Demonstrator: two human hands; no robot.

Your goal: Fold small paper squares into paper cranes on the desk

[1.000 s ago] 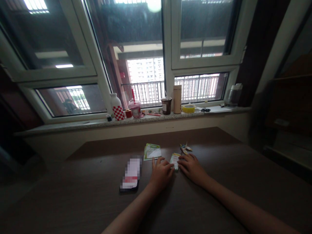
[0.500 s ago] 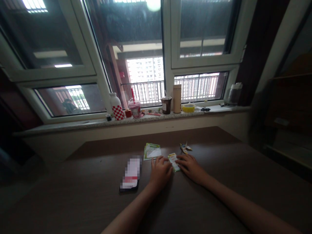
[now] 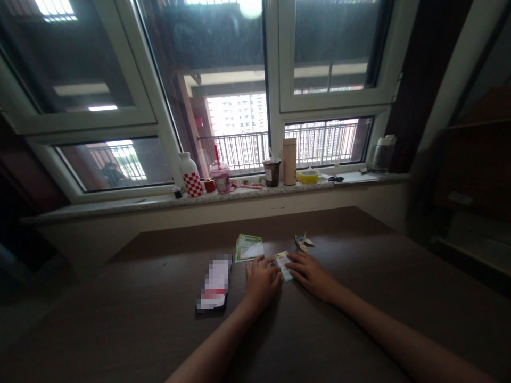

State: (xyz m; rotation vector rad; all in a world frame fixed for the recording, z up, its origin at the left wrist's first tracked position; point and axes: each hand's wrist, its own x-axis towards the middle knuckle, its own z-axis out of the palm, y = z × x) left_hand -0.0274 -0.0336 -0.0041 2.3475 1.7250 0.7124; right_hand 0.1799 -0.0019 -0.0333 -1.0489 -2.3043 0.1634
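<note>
A small strip of folded, printed paper (image 3: 283, 266) in white, green and yellow lies on the table between my hands. My left hand (image 3: 261, 281) rests palm down at its left side, fingers spread and slightly bent; whether the fingertips touch the paper is hard to tell. From the right, my right hand (image 3: 312, 272) lays its outstretched fingertips on the paper's edge. Just beyond that hand sits a small folded paper figure (image 3: 304, 242) with pointed ends. A few green-and-white printed sheets (image 3: 249, 248) lie stacked past my left fingers.
The brown table (image 3: 131, 298) holds a phone (image 3: 213, 284) with a blurred screen, left of my left hand. Along the windowsill (image 3: 120, 205) stand a checkered bottle (image 3: 192, 175), a pink drink cup (image 3: 221, 176), a dark drink cup (image 3: 272, 173), a tan flask (image 3: 289, 162), yellow tape (image 3: 308, 177) and scissors (image 3: 336, 179).
My left hand has shifted very slightly left, its fingers a little more apart from the paper. My right hand stays nearly still on the paper's edge.
</note>
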